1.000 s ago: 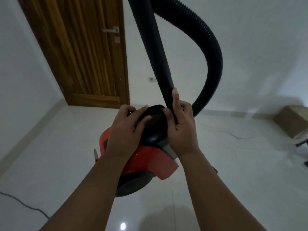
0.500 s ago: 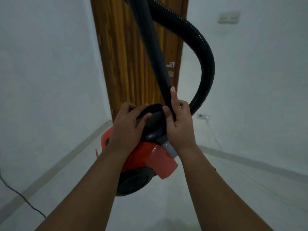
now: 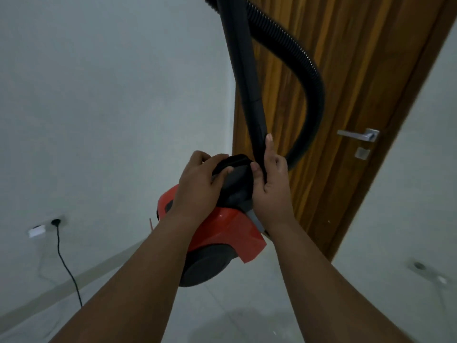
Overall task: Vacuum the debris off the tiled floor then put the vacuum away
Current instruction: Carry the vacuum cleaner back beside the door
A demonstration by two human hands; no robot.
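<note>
I judge vacuuming done, stowing remains: left grip (image 3: pixel 197 186) clasps the vacuum handle (image 3: pixel 238 164), right grip (image 3: pixel 273 186) beside it clamps the wand (image 3: pixel 247 82).

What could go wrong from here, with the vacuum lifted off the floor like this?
1. The red canister vacuum hangs from the left hand on its carry handle; the right hand merely pins the wand, which could slip and swing.
2. The hose loops near the wooden door and could snag its lever handle.
3. A black cord runs from a wall socket to the floor; if it is the vacuum's, it may pull taut.
</note>
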